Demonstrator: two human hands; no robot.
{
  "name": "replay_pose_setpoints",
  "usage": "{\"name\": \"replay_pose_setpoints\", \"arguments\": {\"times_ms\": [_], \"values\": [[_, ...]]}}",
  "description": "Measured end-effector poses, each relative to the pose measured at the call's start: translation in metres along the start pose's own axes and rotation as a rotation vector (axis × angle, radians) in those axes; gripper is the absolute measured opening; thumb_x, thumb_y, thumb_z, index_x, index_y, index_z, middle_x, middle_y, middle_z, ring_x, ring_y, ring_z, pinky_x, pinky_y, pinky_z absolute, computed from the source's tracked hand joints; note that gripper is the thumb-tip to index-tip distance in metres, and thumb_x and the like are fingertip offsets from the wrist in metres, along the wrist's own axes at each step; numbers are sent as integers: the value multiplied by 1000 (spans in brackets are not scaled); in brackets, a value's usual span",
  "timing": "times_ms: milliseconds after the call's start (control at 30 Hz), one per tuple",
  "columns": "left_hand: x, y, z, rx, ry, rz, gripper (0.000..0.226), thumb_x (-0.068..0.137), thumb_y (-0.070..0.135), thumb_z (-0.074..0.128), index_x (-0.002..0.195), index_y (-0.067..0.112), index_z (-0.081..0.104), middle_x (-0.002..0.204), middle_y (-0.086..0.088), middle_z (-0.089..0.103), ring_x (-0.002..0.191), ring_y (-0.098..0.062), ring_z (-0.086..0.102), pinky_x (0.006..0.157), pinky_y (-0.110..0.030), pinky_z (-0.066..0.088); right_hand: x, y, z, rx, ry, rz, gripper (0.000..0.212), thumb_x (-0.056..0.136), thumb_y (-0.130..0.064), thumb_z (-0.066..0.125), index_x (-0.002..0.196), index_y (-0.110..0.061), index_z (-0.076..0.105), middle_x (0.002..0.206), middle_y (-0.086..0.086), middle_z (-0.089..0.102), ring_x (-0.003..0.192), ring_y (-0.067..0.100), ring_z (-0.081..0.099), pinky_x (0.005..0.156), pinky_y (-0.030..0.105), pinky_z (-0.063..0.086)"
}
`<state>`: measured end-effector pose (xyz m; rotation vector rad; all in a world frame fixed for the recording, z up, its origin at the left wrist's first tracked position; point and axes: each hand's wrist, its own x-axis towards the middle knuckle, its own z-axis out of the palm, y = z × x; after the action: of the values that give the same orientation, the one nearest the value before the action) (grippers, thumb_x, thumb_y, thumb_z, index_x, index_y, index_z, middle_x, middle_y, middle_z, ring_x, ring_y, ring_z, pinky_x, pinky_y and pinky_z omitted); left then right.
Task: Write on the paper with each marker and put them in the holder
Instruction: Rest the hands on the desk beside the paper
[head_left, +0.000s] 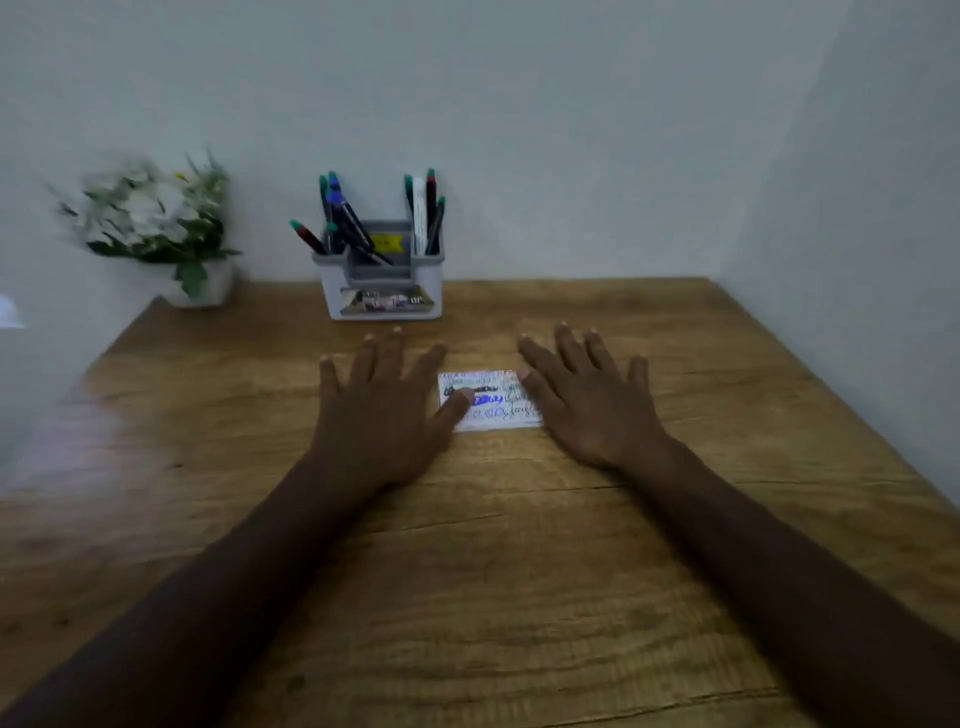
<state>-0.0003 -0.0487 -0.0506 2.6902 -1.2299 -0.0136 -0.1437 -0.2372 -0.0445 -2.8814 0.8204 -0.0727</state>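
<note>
A small white paper (485, 420) with several lines of coloured scribbles lies on the wooden table (493, 571). My left hand (382, 410) lies flat with fingers spread, its thumb over the paper's left edge. My right hand (587, 400) lies flat too, its thumb on the paper's right edge. Neither hand holds a marker. The grey-and-white holder (382, 283) stands at the table's back by the wall. Several markers (340, 218) with green and blue caps stick out of its left compartment. More markers (428, 213) stand in its right compartment.
A white pot of white flowers (156, 228) stands at the table's back left corner. Walls close in behind and to the right. The table's left edge runs diagonally near the flower pot.
</note>
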Motion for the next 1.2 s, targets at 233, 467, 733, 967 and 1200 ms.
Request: {"name": "replay_pose_setpoints", "arguments": {"times_ms": [233, 467, 733, 967, 1200], "values": [[-11, 9, -17, -47, 55, -30, 74, 98, 79, 18, 163, 44, 12, 176, -5, 2, 162, -32, 1, 125, -66, 11, -8, -8, -15, 45, 36, 25, 65, 107, -65, 12, 166, -38, 8, 178, -1, 2, 164, 30, -2, 126, 70, 3], [-16, 16, -37, -84, -77, -91, 75, 98, 78, 20, 164, 43, 12, 176, -3, -2, 162, -30, -2, 124, -68, 13, -20, -17, -30, 107, -60, 142, 62, 110, -53, 17, 166, -27, 11, 177, 7, 8, 164, 33, 3, 128, 67, 11], [-15, 16, -33, -95, -82, -91, 74, 99, 77, 23, 164, 44, 10, 176, 1, -8, 162, -28, -7, 126, -64, 7, -34, -24, -26, 130, -72, 214, 62, 110, -54, 16, 166, -32, 4, 177, 1, -5, 164, 28, -6, 129, 64, 4], [-14, 7, -28, -147, -60, -59, 74, 98, 78, 22, 164, 44, 12, 176, -1, -8, 162, -29, -7, 126, -64, 5, -35, -28, -25, 101, -30, 220, 62, 109, -56, 14, 166, -35, 4, 177, -3, -1, 164, 24, -5, 130, 61, 5], [-12, 2, -29, -177, -72, -31, 76, 99, 76, 27, 164, 39, 18, 176, -6, -5, 162, -32, -7, 125, -64, 4, -30, -31, -28, 78, 15, 246, 58, 109, -57, 18, 165, -40, 13, 176, -6, 10, 164, 21, 5, 129, 60, 15]]}}
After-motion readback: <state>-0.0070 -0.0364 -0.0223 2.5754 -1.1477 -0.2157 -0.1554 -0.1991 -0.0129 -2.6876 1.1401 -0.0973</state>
